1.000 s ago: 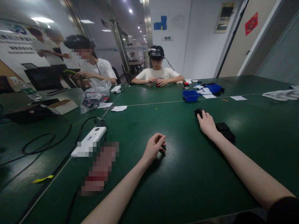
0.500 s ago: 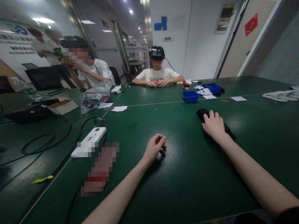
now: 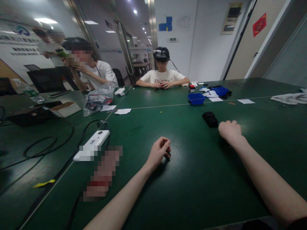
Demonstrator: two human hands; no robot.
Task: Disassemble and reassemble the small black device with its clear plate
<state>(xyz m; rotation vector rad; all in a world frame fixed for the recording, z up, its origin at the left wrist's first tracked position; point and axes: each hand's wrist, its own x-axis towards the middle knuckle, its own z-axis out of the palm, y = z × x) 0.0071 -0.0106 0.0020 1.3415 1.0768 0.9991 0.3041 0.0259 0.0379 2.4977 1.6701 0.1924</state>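
Note:
My left hand (image 3: 158,152) rests on the green table (image 3: 192,179) near the middle, fingers curled round a small black part (image 3: 168,154) that barely shows under them. My right hand (image 3: 229,130) lies further right with its fingers curled into a loose fist, knuckles up. Whatever is under it is hidden. A black blocky part (image 3: 210,119) sits on the table just left of and beyond my right hand, not touched.
A blue bin (image 3: 196,98) and a second blue bin (image 3: 220,91) stand beyond the black part. A white power strip (image 3: 92,143) with black cables lies left, near a plastic bag (image 3: 98,99) and a cardboard box (image 3: 64,109). One person (image 3: 161,76) sits opposite, another (image 3: 92,70) at far left.
My right hand has drawn back to the right, off the far black part, and closed over the spot where a second black piece lay. My left hand has stayed put.

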